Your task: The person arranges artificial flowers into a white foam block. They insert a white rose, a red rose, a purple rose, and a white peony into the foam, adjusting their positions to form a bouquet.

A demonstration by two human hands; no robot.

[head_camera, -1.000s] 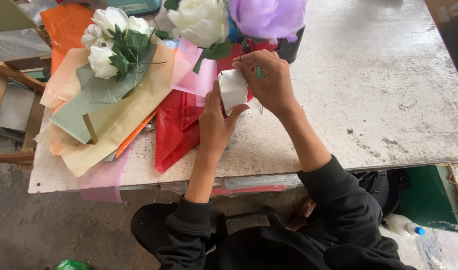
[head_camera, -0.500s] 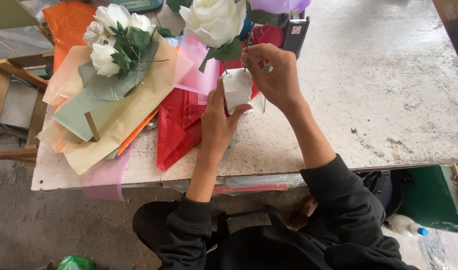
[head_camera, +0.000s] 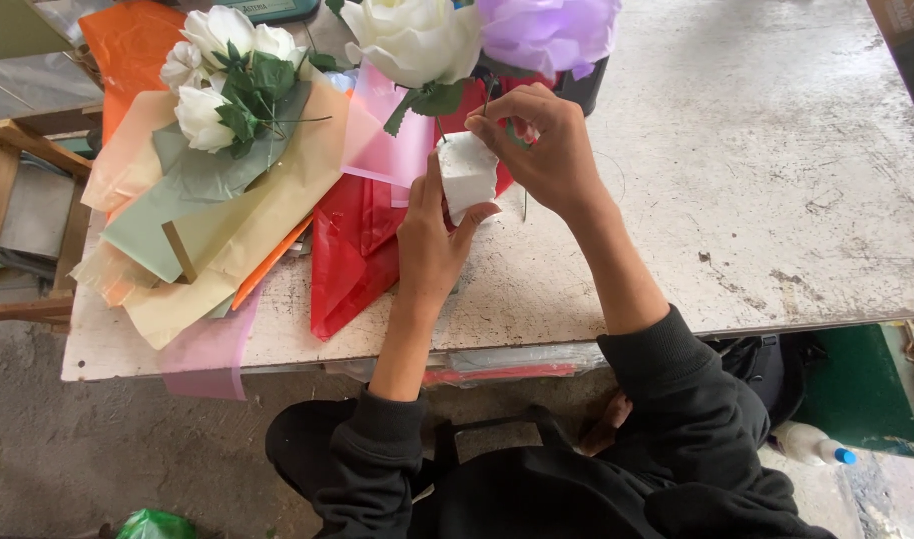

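Observation:
My left hand (head_camera: 429, 240) grips a small white foam block (head_camera: 467, 172) from below, holding it just above the worn white table (head_camera: 756, 180). My right hand (head_camera: 542, 140) pinches a thin wire stem at the block's top. That stem carries a big white artificial rose (head_camera: 414, 40) with green leaves. A large purple flower (head_camera: 549, 30) sits right behind my right hand, in front of a dark container (head_camera: 587, 82).
A bunch of small white roses (head_camera: 223, 70) lies on green, cream and orange wrapping sheets (head_camera: 208, 240) at the table's left. Red wrapping paper (head_camera: 357, 250) and pink sheets (head_camera: 392, 140) lie under my left hand. A wooden frame (head_camera: 8, 180) stands left; a white bottle (head_camera: 806, 444) lies on the floor.
My right hand has shifted from the block's right side up to its top, and the white rose's stem now stands at the block. The purple flower is further in view.

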